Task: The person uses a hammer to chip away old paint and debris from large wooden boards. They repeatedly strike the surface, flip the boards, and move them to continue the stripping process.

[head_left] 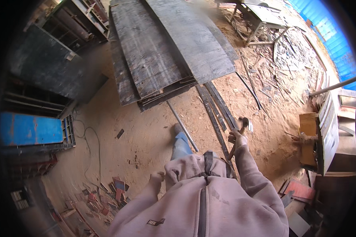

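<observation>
One hammer [245,121] is sitting in the right hand [237,139], out on the person's right above the sandy floor [124,152]. Right fingers are clamping the shaft up near the head; the rest of the handle is trailing back toward the body. Left hand [157,176] is hanging by the hoodie [241,197] hem; fingers are looking curled, but can't tell if they're closing on anything.

Carry-wise, my read: the high grip is giving good control of the head but would be costing leverage in a swing. Worth keeping the handle clear of the sleeve.

Footing is mattering more. The grey pipe [182,127] is lying just beside the jeans leg [180,145], and dark flat strips [213,108] are running along the ground near the hammer side. Should be stepping over, not on, as round stock is likely rolling underfoot. Stacked dark panels [158,51] are overhanging ahead; their edges are needing shin clearance.
</observation>
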